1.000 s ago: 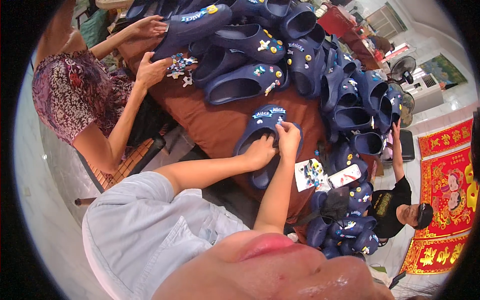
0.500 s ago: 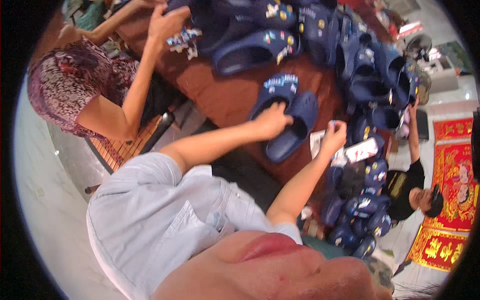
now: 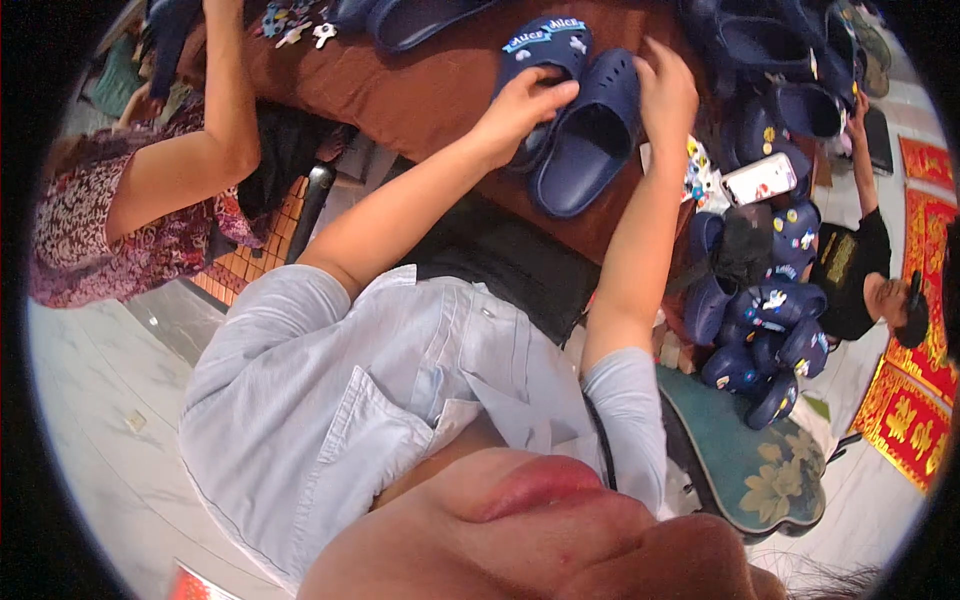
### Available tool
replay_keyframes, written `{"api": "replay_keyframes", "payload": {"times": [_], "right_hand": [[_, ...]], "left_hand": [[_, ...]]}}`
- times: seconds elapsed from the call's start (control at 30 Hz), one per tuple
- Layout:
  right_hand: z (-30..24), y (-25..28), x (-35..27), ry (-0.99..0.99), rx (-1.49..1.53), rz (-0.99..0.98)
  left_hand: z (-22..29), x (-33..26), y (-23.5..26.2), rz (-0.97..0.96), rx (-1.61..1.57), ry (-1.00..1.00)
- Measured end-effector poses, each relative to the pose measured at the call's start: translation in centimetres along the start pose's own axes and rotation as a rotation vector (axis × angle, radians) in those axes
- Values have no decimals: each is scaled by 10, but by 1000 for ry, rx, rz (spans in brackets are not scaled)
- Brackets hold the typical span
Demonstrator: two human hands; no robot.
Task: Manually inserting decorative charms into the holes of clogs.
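Two navy clogs lie side by side on the brown table (image 3: 420, 100). The left clog (image 3: 545, 45) carries letter-shaped and small white charms on its strap and toe. My left hand (image 3: 520, 100) curls over its heel side. The plain clog (image 3: 585, 145) lies to its right, opening up. My right hand (image 3: 665, 95) grips that clog's upper right edge. Both forearms reach up from my light blue shirt.
A sheet of colourful charms (image 3: 697, 175) and a phone (image 3: 760, 178) lie right of the clogs. Several decorated navy clogs (image 3: 770, 320) pile up at the right. A person in a patterned dress (image 3: 110, 220) works at the left; another in black (image 3: 850, 270) sits right.
My right hand has left the charm sheet and moved up onto the plain clog. My left hand stays on the decorated clog. The view has tilted closer to the table.
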State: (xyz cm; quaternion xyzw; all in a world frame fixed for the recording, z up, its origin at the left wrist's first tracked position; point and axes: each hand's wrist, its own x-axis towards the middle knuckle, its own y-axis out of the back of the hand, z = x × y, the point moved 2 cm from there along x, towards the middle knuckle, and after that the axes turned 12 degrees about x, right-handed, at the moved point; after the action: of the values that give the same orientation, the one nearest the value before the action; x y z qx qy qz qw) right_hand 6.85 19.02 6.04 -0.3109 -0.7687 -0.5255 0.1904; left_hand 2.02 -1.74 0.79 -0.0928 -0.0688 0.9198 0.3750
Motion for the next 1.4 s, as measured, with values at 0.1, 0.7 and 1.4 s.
{"api": "replay_keyframes", "payload": {"times": [0.1, 0.7, 1.4], "right_hand": [[-26, -41, 38, 325, 231, -53], [-19, -87, 33, 145, 288, -125], [60, 41, -52, -342, 107, 41]], "left_hand": [[-1, 13, -4, 30, -57, 22], [-15, 33, -14, 62, -91, 11], [66, 53, 51, 183, 1175, -350]]}}
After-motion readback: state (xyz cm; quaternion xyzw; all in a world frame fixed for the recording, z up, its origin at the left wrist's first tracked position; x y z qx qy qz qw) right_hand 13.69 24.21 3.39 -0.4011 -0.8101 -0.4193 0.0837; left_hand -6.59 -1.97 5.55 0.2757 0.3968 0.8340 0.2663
